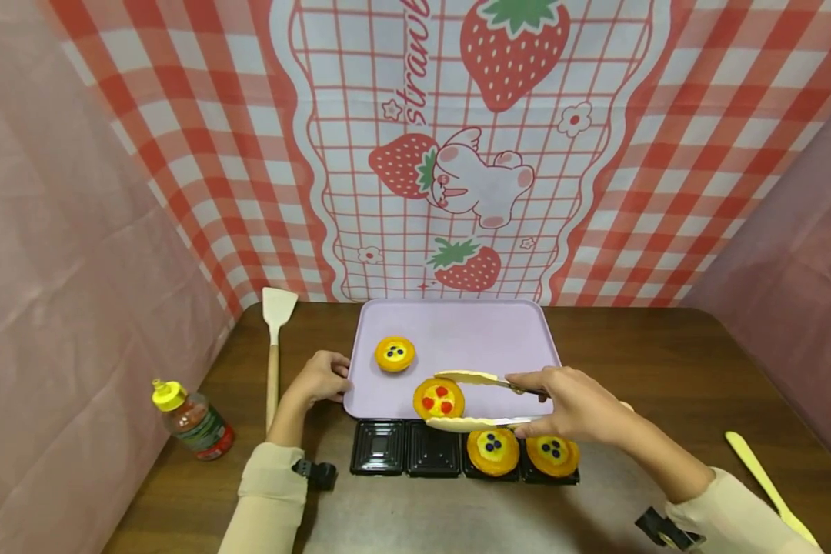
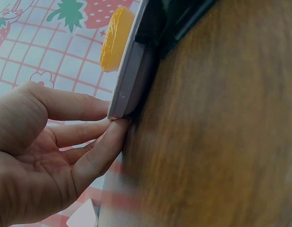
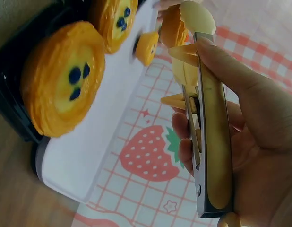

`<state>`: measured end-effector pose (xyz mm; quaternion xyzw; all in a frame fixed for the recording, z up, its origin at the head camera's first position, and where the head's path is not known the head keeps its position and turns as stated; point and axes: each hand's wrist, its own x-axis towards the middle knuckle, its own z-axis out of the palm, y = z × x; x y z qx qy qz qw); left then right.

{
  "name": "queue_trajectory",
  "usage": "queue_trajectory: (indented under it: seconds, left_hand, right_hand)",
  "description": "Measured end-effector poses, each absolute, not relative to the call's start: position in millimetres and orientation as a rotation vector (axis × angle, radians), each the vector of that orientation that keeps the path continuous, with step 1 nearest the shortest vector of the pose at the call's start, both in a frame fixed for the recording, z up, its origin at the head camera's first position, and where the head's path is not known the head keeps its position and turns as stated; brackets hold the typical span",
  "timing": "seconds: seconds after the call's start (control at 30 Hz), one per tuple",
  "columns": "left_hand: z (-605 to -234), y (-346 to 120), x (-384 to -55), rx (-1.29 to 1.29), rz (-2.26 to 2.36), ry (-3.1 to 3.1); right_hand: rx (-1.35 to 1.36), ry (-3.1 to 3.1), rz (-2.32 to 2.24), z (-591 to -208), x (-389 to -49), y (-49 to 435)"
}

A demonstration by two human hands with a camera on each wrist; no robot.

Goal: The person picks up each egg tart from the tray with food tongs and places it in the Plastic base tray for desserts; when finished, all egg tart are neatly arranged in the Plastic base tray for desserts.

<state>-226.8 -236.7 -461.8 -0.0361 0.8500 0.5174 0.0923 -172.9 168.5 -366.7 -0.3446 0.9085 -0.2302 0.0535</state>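
My right hand (image 1: 573, 400) grips a pair of tongs (image 3: 214, 142) with cream-coloured tips. Between those tips sits an egg tart with red toppings (image 1: 438, 398), over the near edge of a lilac tray (image 1: 485, 331). At the tray's left edge my left hand (image 1: 321, 377) pinches the rim; the left wrist view shows its fingertips (image 2: 118, 127) there. A smaller tart with blueberries (image 1: 395, 354) lies on the tray. Two larger blueberry tarts, one in the middle (image 1: 493, 452) and one at the right (image 1: 552, 455), rest in black square holders.
Left of those tarts, two black holders (image 1: 378, 448) contain nothing. A white spatula with a wooden handle (image 1: 273, 362) lies beyond my left arm, near a yellow-capped bottle (image 1: 197, 423). Far right is a pale yellow utensil (image 1: 765, 485). A strawberry-print cloth (image 1: 450, 254) hangs behind the tray.
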Motion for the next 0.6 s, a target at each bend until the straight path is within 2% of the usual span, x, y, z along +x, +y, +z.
queue_trajectory:
  seconds: [0.6]
  left_hand:
    - [-461,-236,-226,-0.106,1.531,2.538]
  right_hand:
    - [-1.147,2.714,-0.581,-384,-161,158]
